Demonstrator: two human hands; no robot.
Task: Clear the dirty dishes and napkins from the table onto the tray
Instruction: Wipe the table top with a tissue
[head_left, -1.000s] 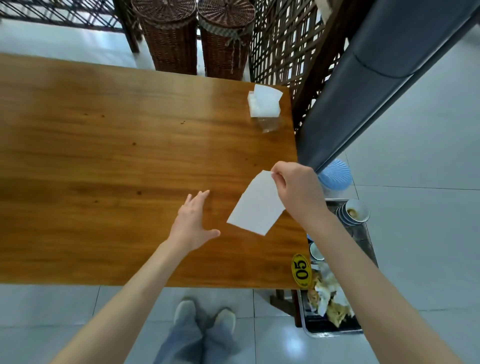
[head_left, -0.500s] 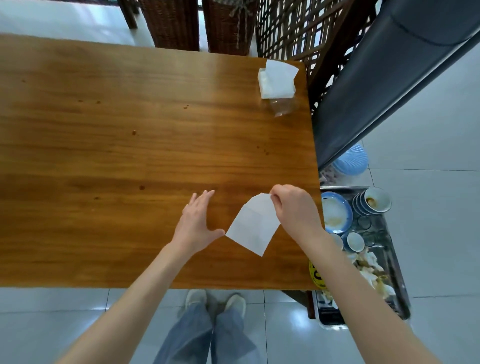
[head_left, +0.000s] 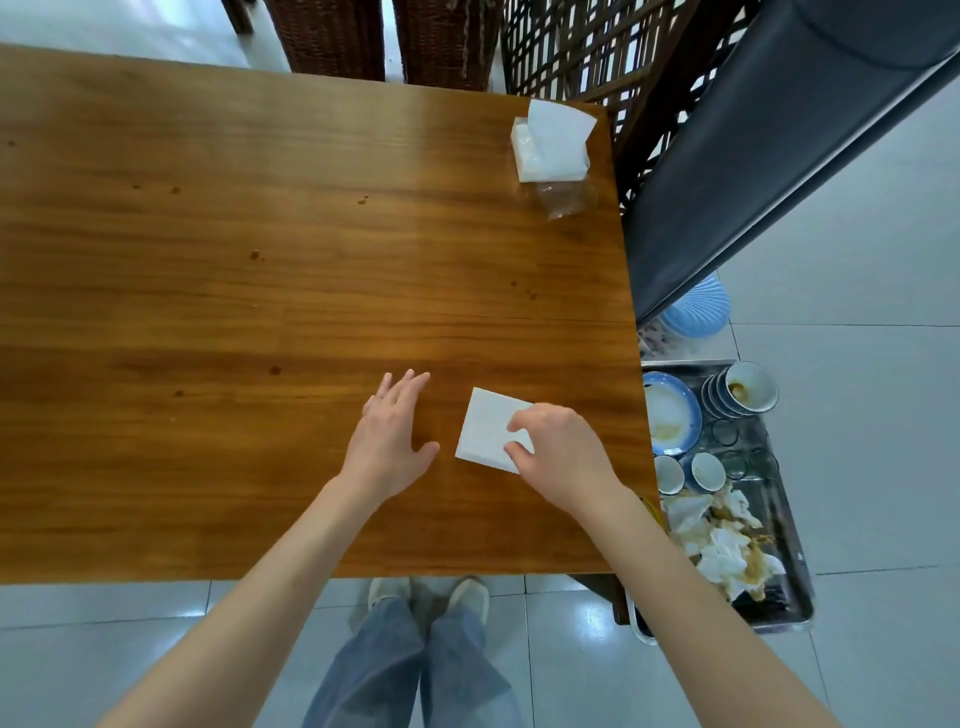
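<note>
- The left hand (head_left: 390, 440) is laid open and empty on the wooden table (head_left: 208, 270), fingers spread toward 12 o'clock.
- A white napkin (head_left: 485, 428) is seen flat on the table at 3 o'clock of that hand, just beside it.
- The napkin's near corner is pinched by the right hand (head_left: 558, 452).
- The tray (head_left: 789, 571) is set beyond the table's edge at 3 o'clock, loaded with dirty dishes (head_left: 670, 413) and crumpled napkins (head_left: 722, 540).
</note>
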